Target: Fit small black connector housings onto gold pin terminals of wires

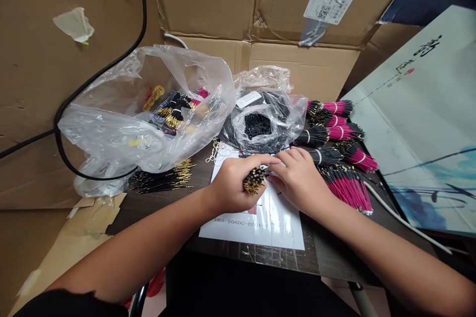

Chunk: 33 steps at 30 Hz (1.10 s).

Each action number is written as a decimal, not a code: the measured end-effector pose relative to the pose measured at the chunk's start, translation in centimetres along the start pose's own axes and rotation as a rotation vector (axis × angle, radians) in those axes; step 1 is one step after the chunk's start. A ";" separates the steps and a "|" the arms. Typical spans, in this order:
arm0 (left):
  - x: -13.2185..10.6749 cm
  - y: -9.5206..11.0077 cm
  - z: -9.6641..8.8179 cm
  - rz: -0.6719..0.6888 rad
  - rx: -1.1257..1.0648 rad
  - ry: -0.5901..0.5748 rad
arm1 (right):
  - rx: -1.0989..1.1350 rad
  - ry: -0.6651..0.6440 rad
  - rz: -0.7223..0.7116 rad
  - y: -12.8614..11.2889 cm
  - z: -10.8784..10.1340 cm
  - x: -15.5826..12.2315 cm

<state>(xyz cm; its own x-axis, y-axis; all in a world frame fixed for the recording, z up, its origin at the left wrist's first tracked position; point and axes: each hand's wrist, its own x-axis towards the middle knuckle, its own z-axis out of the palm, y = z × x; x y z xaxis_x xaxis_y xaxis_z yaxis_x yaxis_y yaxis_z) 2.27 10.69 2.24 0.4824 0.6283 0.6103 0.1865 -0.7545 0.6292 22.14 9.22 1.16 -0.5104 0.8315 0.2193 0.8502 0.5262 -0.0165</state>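
Note:
My left hand (236, 181) is wrapped round a bundle of thin black wires (255, 180), whose gold-tipped ends point toward me. Close by on its right, my right hand (297, 173) has its fingers drawn together in a pinch by the bundle's side. Whatever lies between those fingertips is too small or hidden to make out. Under both hands lies a white printed sheet (253, 235) in clear plastic. Just behind them, an open plastic bag (286, 126) holds many small black pieces (258, 125). Some pale rubber bands (219, 151) lie to the left of this bag.
At left, a large clear bag (115, 131) contains more wire bundles, and loose black wires (163, 178) lie before it. Banded black and pink bundles (342, 131) line the right side. Cardboard (208, 0) walls the back; a black cable (143, 5) hangs at left. A painted panel (427, 124) leans right.

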 end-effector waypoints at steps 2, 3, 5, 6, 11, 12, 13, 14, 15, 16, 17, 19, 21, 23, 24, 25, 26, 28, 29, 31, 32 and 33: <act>0.1 0.2 -0.3 0.004 0.012 0.062 | 0.038 -0.019 -0.005 0.0 0.2 0.4; 0.2 0.2 -0.4 -0.004 0.016 0.092 | 0.054 -0.023 -0.015 0.1 0.3 0.6; 0.4 0.2 -0.6 -0.031 0.023 0.131 | 0.067 -0.024 -0.047 0.2 0.5 0.9; 0.4 0.2 -0.6 -0.044 0.027 0.137 | 0.062 -0.022 -0.065 0.2 0.6 1.0; 0.2 -0.1 -0.2 -0.018 0.047 0.110 | 0.027 -0.010 -0.104 -0.1 0.5 1.0; 0.1 0.0 -0.1 -0.006 0.051 0.114 | 0.032 -0.004 -0.097 -0.2 0.2 0.8; 0.1 0.1 0.0 -0.001 0.054 0.117 | 0.043 0.007 -0.085 -0.3 -0.3 0.6; 0.0 0.2 0.1 0.000 0.056 0.121 | 0.073 0.035 -0.064 -0.4 -0.9 0.3; -0.1 0.4 0.2 0.001 0.056 0.123 | 0.110 0.072 -0.044 -0.5 -1.5 -0.1; -0.1 0.6 0.3 0.006 0.057 0.125 | 0.150 0.130 -0.032 -0.6 -2.2 -0.4; -0.1 0.7 0.4 0.014 0.059 0.120 | 0.176 0.188 -0.012 -0.8 -2.7 -0.8; -0.1 0.9 0.5 0.037 0.080 0.094 | 0.178 0.295 -0.005 -1.2 -3.5 -1.3; -0.1 1.0 0.6 0.052 0.107 0.042 | 0.149 0.359 -0.036 -1.7 -3.6 -1.8; -0.2 0.8 0.8 0.065 0.113 -0.016 | 0.146 0.392 -0.050 -2.0 -3.3 -2.0; -0.3 0.7 0.9 0.069 0.109 -0.038 | 0.169 0.399 -0.045 -2.2 -3.1 -2.1; -0.3 0.6 1.0 0.067 0.099 -0.056 | 0.209 0.405 -0.032 -2.2 -2.9 -2.1; -0.4 0.5 1.0 0.059 0.086 -0.069 | 0.264 0.410 -0.016 -2.3 -2.7 -2.1; -0.5 0.4 1.1 0.028 0.056 -0.088 | 0.402 0.420 0.019 -2.3 -2.5 -2.2; -0.5 0.4 1.2 0.012 0.042 -0.088 | 0.473 0.432 0.041 -2.3 -2.4 -2.3; -0.5 0.4 1.2 -0.009 0.023 -0.074 | 0.601 0.461 0.087 -2.3 -2.3 -2.4; -0.5 0.4 1.3 -0.017 0.019 -0.066 | 0.652 0.473 0.109 -2.3 -2.2 -2.4; -0.4 0.4 1.3 -0.025 0.015 -0.057 | 0.692 0.482 0.129 -2.4 -2.2 -2.5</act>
<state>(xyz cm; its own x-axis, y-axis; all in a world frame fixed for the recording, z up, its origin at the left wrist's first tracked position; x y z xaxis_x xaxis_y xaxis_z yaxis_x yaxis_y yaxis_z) 3.27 9.85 1.59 0.5255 0.6352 0.5660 0.2112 -0.7418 0.6365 21.64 5.53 2.76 -0.1709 0.8080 0.5638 0.5470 0.5537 -0.6278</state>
